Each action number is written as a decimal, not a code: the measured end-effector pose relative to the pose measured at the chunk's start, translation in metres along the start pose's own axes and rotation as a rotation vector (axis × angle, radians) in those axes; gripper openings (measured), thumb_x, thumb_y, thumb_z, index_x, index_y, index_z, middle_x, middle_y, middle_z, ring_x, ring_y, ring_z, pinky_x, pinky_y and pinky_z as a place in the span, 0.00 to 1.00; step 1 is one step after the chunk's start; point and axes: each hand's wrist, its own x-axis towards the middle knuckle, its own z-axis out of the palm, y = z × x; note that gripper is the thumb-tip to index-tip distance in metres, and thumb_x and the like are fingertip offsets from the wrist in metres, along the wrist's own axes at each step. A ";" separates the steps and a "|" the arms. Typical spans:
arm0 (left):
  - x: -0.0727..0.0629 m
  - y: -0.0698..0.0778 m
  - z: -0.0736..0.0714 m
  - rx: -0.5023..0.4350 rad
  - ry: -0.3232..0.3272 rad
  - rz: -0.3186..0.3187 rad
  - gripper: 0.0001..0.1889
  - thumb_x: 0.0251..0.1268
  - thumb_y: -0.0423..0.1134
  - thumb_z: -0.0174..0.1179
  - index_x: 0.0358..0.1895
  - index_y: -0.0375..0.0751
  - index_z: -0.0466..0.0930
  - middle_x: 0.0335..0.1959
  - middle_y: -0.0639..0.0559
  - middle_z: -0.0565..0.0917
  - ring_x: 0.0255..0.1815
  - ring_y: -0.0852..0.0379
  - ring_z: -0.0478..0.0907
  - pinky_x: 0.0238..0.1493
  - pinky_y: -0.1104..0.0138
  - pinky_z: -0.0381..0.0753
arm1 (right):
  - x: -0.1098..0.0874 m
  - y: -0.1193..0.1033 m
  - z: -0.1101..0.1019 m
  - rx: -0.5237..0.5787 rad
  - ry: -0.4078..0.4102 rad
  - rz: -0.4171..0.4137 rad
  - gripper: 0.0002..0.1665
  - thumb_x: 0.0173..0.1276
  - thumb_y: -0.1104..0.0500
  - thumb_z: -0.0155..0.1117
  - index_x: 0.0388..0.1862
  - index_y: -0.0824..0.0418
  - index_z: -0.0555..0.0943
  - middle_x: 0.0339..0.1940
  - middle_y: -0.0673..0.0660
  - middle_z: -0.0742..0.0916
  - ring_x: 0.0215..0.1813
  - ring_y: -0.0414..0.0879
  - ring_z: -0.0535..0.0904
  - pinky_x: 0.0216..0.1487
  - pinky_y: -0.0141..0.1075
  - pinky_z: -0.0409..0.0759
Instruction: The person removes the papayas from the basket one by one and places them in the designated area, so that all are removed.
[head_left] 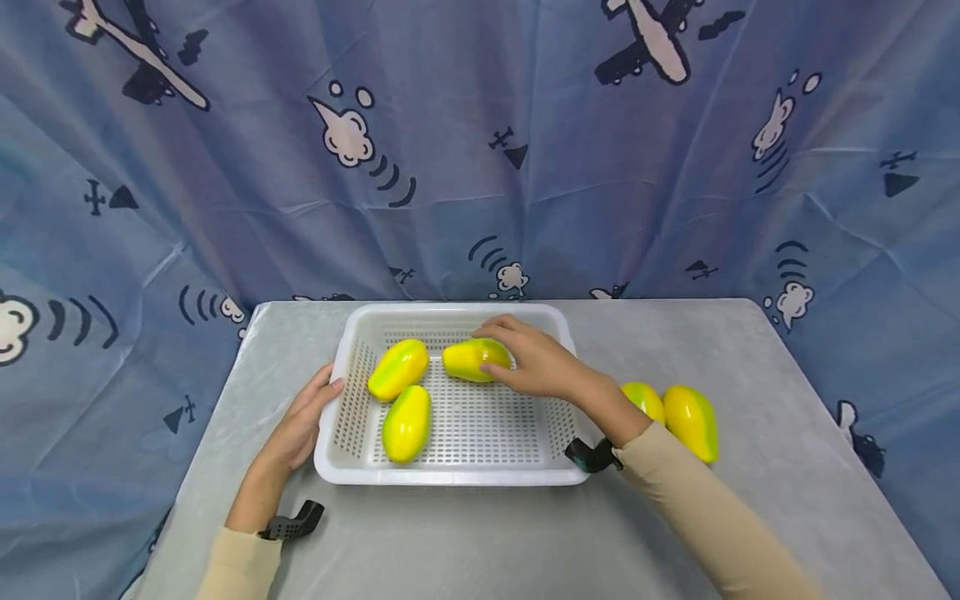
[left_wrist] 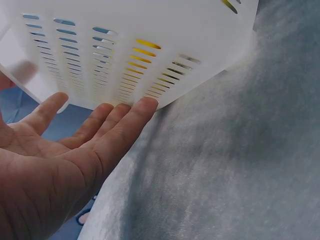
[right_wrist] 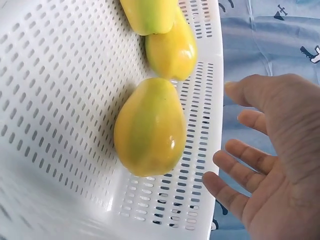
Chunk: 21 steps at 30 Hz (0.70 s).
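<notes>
A white perforated plastic basket (head_left: pixel 487 477) stands on the table with three yellow-green papayas inside. At its left side, my left hand (head_left: pixel 303 421) holds the wall, thumb over the rim and fingers against the outside. In the left wrist view, those fingertips (left_wrist: pixel 147 103) touch the slotted wall. My right hand (head_left: pixel 536 358) is over the basket beside the back right papaya (head_left: pixel 461 360), fingers spread. A gap shows between that hand and the nearest papaya (right_wrist: pixel 150 127) in the right wrist view. Two other papayas lie left (head_left: pixel 397 370) and front left (head_left: pixel 407 423).
Two more papayas, one partly behind the right forearm (head_left: pixel 641 398) and one fully outside it (head_left: pixel 690 421), lie on the grey table (head_left: pixel 465 542) to the right of the basket. A blue patterned curtain (head_left: pixel 450 208) hangs behind the table.
</notes>
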 end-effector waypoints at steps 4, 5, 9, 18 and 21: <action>0.001 0.001 0.000 -0.002 -0.005 0.009 0.35 0.89 0.51 0.41 0.88 0.44 0.41 0.82 0.25 0.57 0.69 0.49 0.78 0.60 0.60 0.86 | 0.006 0.001 0.003 0.004 -0.006 0.005 0.32 0.75 0.53 0.70 0.75 0.57 0.77 0.74 0.59 0.80 0.75 0.56 0.77 0.77 0.53 0.76; 0.001 0.001 0.000 0.000 -0.004 0.009 0.35 0.89 0.51 0.41 0.88 0.44 0.41 0.82 0.25 0.57 0.69 0.49 0.77 0.60 0.60 0.86 | 0.008 0.001 0.005 0.006 -0.009 0.007 0.31 0.75 0.53 0.70 0.75 0.57 0.77 0.74 0.59 0.80 0.75 0.56 0.77 0.77 0.53 0.76; 0.000 0.002 0.002 -0.005 0.007 0.002 0.35 0.89 0.51 0.41 0.88 0.44 0.41 0.83 0.26 0.56 0.71 0.45 0.75 0.61 0.61 0.86 | 0.016 0.002 0.011 -0.001 -0.023 0.004 0.31 0.75 0.52 0.70 0.74 0.53 0.78 0.74 0.57 0.80 0.75 0.55 0.76 0.77 0.53 0.76; 0.001 0.002 0.003 -0.008 0.002 -0.005 0.35 0.89 0.51 0.41 0.88 0.45 0.40 0.85 0.28 0.53 0.77 0.31 0.66 0.63 0.60 0.84 | 0.027 0.004 0.020 -0.023 -0.097 0.011 0.32 0.73 0.50 0.72 0.73 0.55 0.79 0.75 0.59 0.80 0.77 0.57 0.74 0.80 0.55 0.71; 0.002 0.002 0.003 -0.005 0.001 -0.009 0.35 0.89 0.51 0.41 0.88 0.44 0.40 0.85 0.29 0.53 0.77 0.32 0.66 0.63 0.61 0.84 | 0.028 0.006 0.023 -0.017 -0.126 0.040 0.34 0.73 0.51 0.72 0.75 0.55 0.77 0.77 0.59 0.78 0.78 0.57 0.73 0.81 0.55 0.70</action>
